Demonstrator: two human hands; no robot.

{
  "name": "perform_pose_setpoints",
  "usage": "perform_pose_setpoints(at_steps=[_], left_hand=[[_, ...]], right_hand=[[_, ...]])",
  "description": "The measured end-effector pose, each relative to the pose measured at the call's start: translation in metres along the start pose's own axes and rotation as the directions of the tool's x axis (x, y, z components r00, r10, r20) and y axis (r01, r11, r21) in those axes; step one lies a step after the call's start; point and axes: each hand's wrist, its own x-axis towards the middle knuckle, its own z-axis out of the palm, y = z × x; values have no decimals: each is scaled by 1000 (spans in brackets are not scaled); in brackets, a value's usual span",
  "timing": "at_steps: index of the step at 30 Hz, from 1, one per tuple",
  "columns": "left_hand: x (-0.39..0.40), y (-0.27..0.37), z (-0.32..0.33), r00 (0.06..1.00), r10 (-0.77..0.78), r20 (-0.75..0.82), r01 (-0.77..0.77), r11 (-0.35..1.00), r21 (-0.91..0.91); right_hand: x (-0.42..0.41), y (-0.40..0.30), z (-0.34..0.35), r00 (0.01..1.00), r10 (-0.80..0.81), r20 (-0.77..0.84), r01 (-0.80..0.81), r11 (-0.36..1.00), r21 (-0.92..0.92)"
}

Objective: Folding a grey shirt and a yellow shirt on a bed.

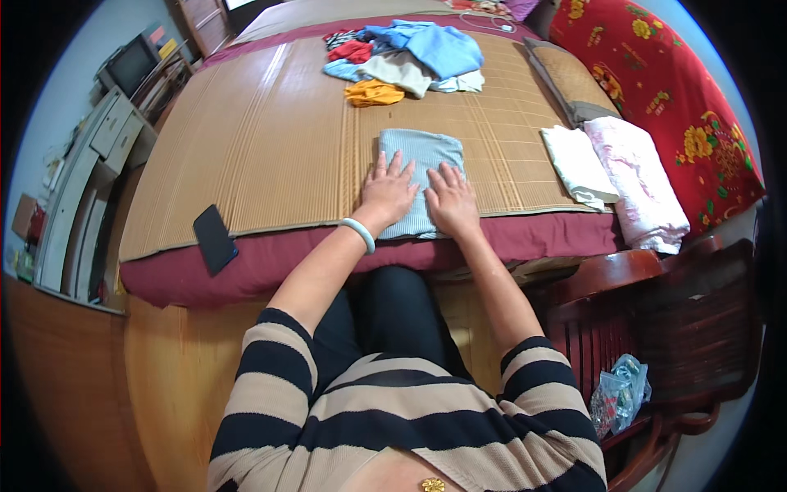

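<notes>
A folded blue-and-white striped garment (420, 144) lies flat on the woven mat (276, 123) near the bed's front edge. My left hand (388, 190) rests palm down on its left side, fingers spread. On its right side, my right hand (452, 200) also presses flat, fingers slightly apart. Neither hand grips the cloth. A pale bangle (358, 235) circles my left wrist. Beyond the garment is a loose heap of clothes (399, 58) in blue, red, grey and orange.
A white folded cloth (578, 165) and a rolled pink-white towel (636, 181) lie at the right, by a pillow (575, 77). A dark smartphone (214, 240) sits at the front left edge. A wooden chair (621, 307) holding plastic bags (621, 393) stands at the right.
</notes>
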Motion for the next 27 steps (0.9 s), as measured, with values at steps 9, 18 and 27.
perform_pose_setpoints(at_steps=[9,18,27], left_hand=[[-34,-35,6,949,102,-299,-174,958,-228],[-30,-52,24,806,-306,-507,-190,677,-711],[-37,-49,19,782,-335,-526,-185,682,-708]], right_hand=[[-2,9,5,994,-38,-99,44,997,61],[27,72,-6,709,648,278,-650,447,615],[71,41,-48,558,509,656,-803,529,273]])
